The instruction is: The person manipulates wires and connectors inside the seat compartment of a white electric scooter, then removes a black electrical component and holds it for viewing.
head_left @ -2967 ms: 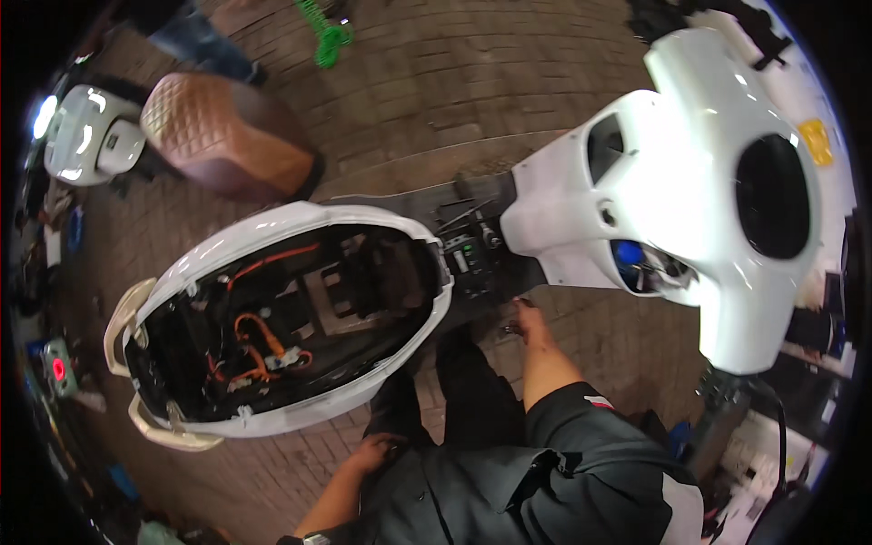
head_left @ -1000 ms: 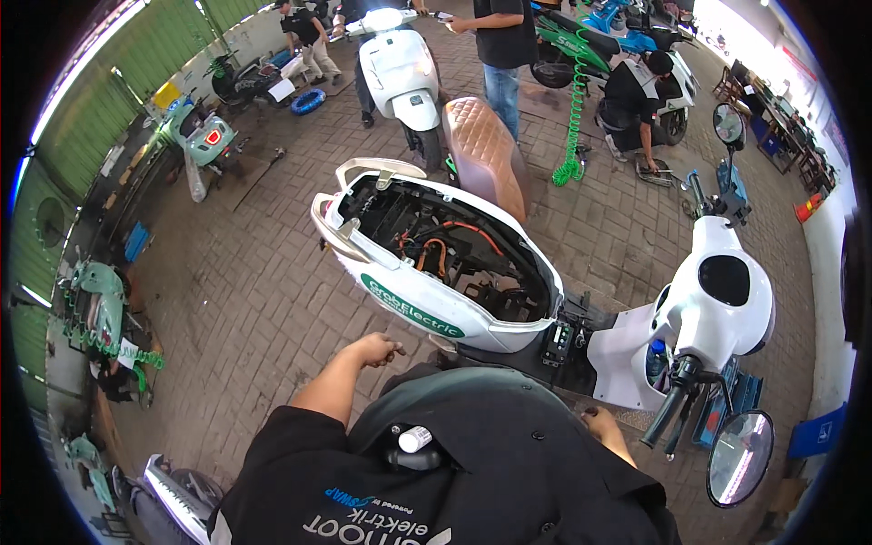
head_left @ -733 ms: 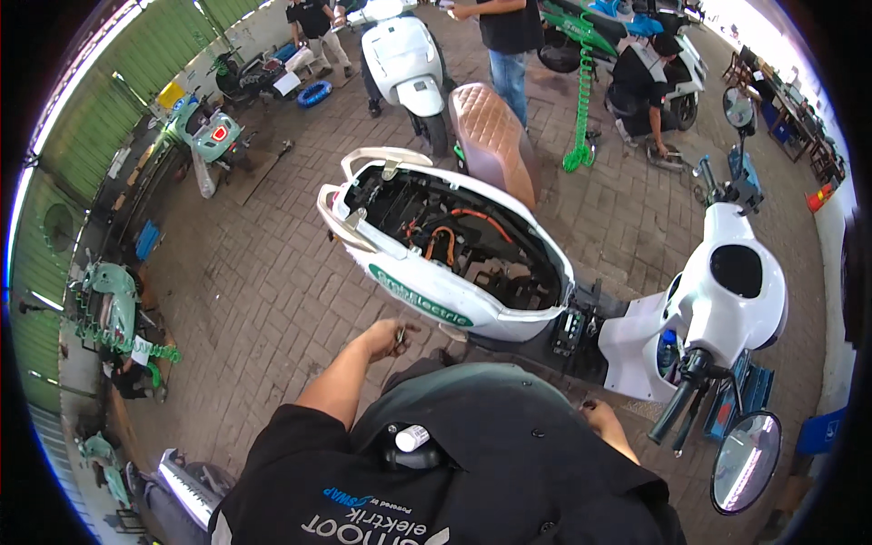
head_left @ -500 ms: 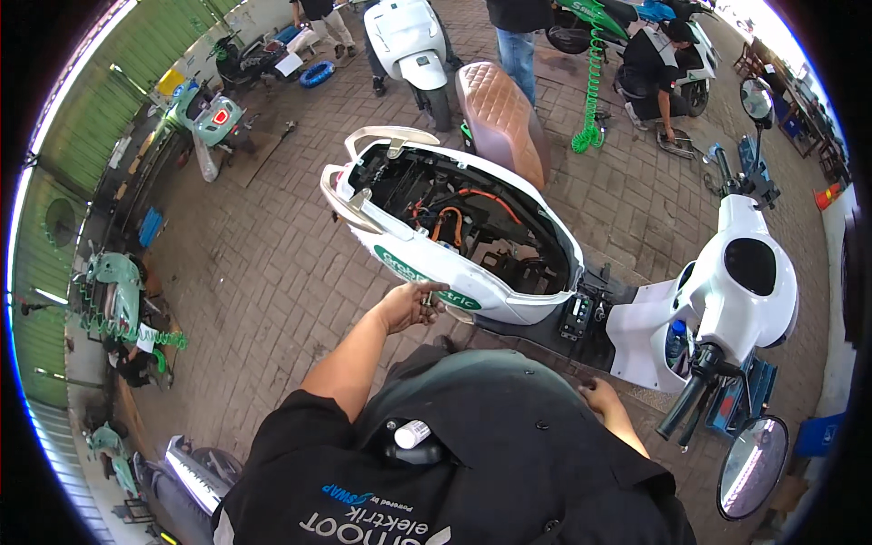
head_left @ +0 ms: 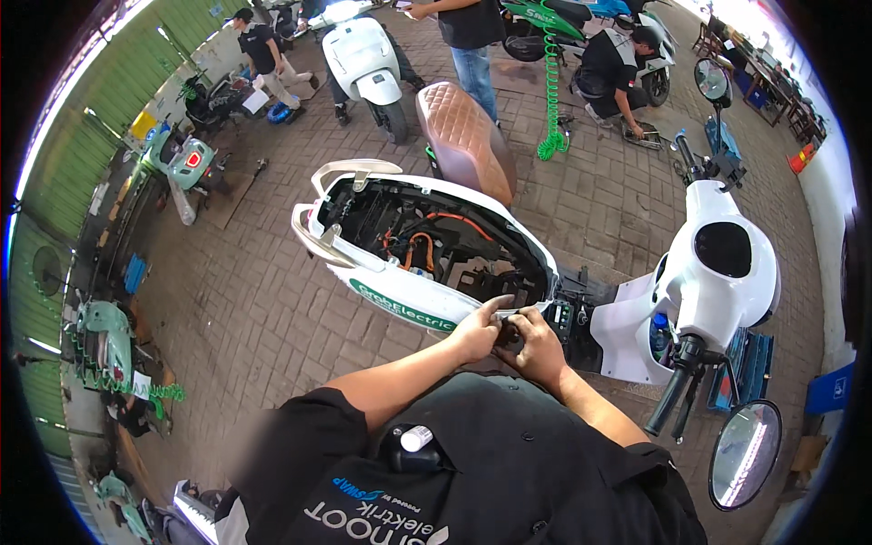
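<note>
In front of my body, at the near side of a white scooter [head_left: 409, 304], my two hands meet. My left hand [head_left: 477, 333] has its index finger stretched out and the other fingers curled. Close against it, my right hand [head_left: 539, 350] is closed, fingers bent inward. Something small and dark shows between the hands, too hidden to name. Beyond them the scooter's under-seat bay lies uncovered, with orange cables [head_left: 450, 216] and black parts inside. A brown quilted seat [head_left: 463, 136] stands on the far side of the bay.
To the right are the scooter's white front [head_left: 734, 263], handlebar grip [head_left: 674, 400] and round mirror [head_left: 747, 454]. A blue toolbox [head_left: 743, 368] sits beyond the grip. Other people, a crouching one [head_left: 613, 73] among them, and several scooters are around. A green coiled hose [head_left: 551, 100] hangs at the back.
My left hand has moved right along the scooter's side. My right hand has come up and left to join it. The view has shifted a little; a person at the far left shows more fully.
</note>
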The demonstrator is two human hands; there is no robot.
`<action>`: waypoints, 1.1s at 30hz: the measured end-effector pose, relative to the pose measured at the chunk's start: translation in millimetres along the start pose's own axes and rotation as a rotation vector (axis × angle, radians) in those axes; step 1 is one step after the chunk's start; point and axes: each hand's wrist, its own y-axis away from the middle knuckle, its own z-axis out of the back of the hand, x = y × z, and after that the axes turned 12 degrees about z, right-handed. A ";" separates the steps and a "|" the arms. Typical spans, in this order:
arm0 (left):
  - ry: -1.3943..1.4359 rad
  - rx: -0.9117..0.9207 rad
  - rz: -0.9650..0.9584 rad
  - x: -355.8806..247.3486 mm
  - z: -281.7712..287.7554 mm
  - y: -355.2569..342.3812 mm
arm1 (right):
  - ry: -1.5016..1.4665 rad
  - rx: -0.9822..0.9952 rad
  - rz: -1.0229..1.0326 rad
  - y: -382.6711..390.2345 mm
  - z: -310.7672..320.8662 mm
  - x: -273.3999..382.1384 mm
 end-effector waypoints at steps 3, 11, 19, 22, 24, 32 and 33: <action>-0.215 -0.082 -0.056 -13.6 -17.6 3.5 | 0.178 -0.046 0.016 5.0 1.4 -7.3; -0.324 0.052 -0.109 1.7 -20.3 -12.4 | 0.241 -0.029 0.132 18.5 4.4 -26.3; -0.396 0.114 -0.071 7.7 -8.8 -14.1 | 0.184 0.028 0.202 16.4 7.6 -28.6; -0.297 0.287 0.128 -23.7 -7.1 14.4 | 0.116 0.106 0.214 17.4 11.0 -27.6; -0.283 0.289 0.117 -16.3 -1.0 13.8 | 0.095 0.091 0.222 16.3 7.4 -25.4; -0.100 0.261 -0.044 -18.8 34.6 16.5 | -0.160 -0.057 -0.053 -10.4 7.3 -16.6; -0.102 0.263 -0.048 -14.5 43.6 13.0 | -0.157 -0.060 -0.051 -17.1 7.2 -14.9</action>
